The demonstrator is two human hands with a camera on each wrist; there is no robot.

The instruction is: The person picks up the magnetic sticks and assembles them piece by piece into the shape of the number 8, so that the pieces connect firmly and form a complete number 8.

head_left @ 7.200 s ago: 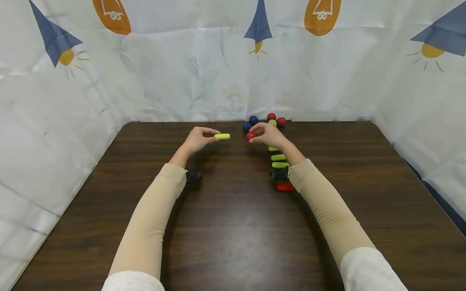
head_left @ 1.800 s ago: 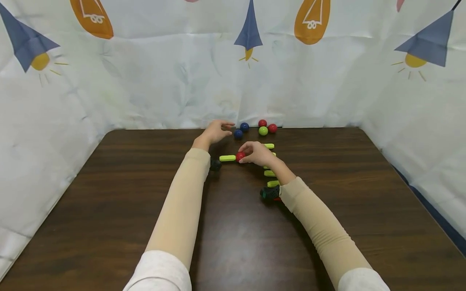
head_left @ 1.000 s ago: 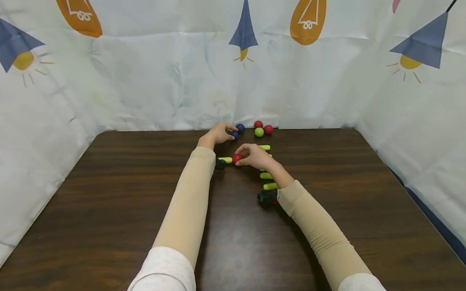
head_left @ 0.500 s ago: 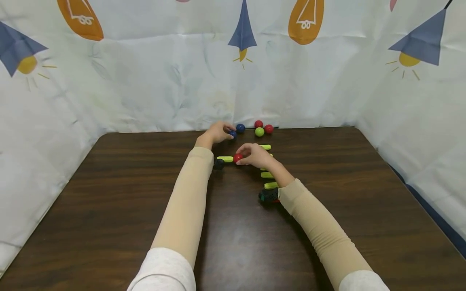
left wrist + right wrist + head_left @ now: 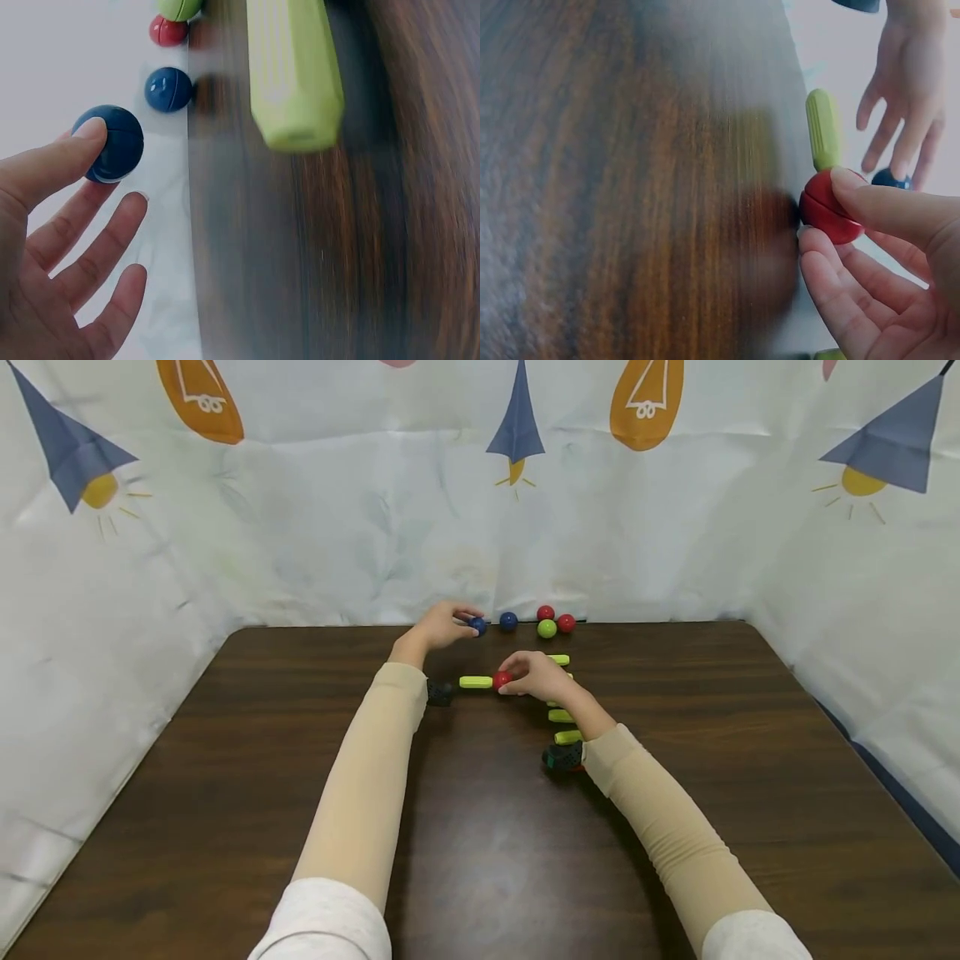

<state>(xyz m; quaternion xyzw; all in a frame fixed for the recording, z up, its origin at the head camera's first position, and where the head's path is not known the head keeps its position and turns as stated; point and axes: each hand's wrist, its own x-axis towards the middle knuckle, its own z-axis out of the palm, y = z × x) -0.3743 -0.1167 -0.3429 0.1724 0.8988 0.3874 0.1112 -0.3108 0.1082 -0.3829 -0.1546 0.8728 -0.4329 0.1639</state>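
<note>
My left hand (image 5: 442, 623) pinches a blue ball (image 5: 114, 144) between thumb and fingers near the table's far edge; its other fingers are spread. My right hand (image 5: 542, 678) pinches a red ball (image 5: 829, 207) with a seam round it. Joined to that ball is a ribbed yellow-green stick (image 5: 476, 682), which points left, away from the right hand. In the left wrist view the free end of the stick looms large beside the left hand. A second blue ball (image 5: 508, 622) sits just right of the held one.
Two red balls (image 5: 566, 623) and a green ball (image 5: 547, 628) cluster at the far edge. Several yellow-green sticks (image 5: 561, 716) lie in a column under and beside the right forearm, with a red piece mostly hidden behind the wrist. A white printed sheet (image 5: 360, 527) rises behind the table.
Earlier the left hand held the yellow-green stick; it let go, and the stick is now on the red ball. The left hand then took a blue ball and drew it left from the other.
</note>
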